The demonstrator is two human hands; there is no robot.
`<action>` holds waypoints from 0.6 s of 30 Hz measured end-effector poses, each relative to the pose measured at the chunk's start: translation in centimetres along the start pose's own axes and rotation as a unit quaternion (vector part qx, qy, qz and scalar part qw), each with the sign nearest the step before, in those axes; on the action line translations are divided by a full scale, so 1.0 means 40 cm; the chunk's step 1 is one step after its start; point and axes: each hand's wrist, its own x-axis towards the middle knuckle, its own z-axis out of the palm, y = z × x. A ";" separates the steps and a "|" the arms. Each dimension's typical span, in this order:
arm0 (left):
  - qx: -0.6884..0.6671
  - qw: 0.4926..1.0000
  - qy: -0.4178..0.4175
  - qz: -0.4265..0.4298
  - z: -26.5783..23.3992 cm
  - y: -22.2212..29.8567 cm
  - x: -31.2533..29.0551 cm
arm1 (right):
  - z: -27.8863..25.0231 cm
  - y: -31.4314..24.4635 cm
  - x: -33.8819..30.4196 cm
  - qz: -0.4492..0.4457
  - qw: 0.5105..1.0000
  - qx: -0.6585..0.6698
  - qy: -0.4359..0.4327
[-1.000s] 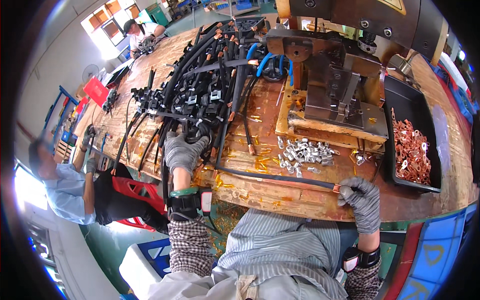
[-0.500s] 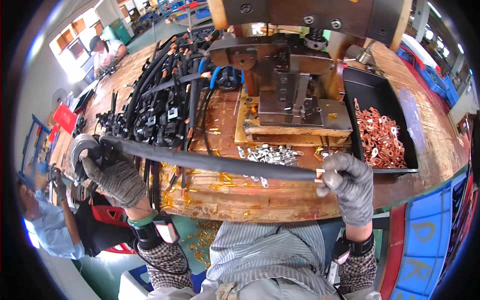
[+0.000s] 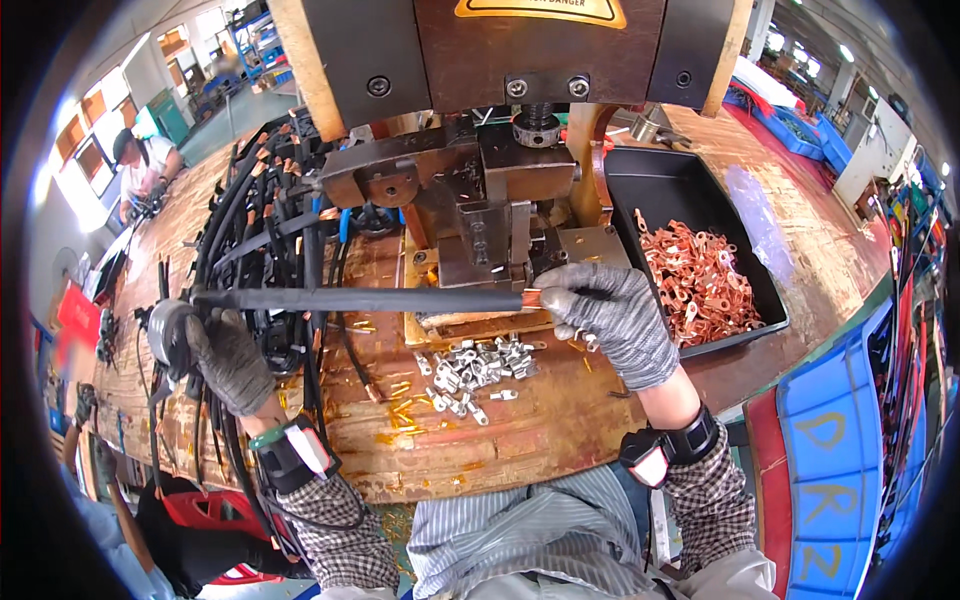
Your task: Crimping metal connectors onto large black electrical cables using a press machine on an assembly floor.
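Observation:
A thick black cable stretches almost level across my front, with bare copper at its right end. My right hand, in a grey knit glove, is closed on that copper end, close in front of the press. My left hand, gloved alike, is closed round the cable's other end, beside a dark coiled part. Silver cable lugs lie in a loose heap on the wooden bench below the cable. What sits under the right fingers is partly hidden.
A black tray of copper lugs stands right of the press. Many black cables are piled at the left. Blue crates stand at the right. One person works at the far left; another's sleeve shows lower left.
My view has shifted. The right hand has brought the copper end closer to the press front, and the cable now lies more level. Both hands keep their hold; more silver lugs show.

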 end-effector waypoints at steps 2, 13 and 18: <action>0.004 1.000 0.003 -0.028 -0.002 0.004 -0.007 | -0.011 -0.003 0.016 0.020 1.000 -0.008 0.005; 0.167 0.986 -0.006 0.024 -0.119 0.024 0.038 | -0.057 0.001 0.068 0.021 0.995 0.054 -0.077; 0.245 0.968 0.004 0.061 -0.076 0.025 0.028 | -0.070 0.016 0.090 -0.015 0.995 0.059 -0.077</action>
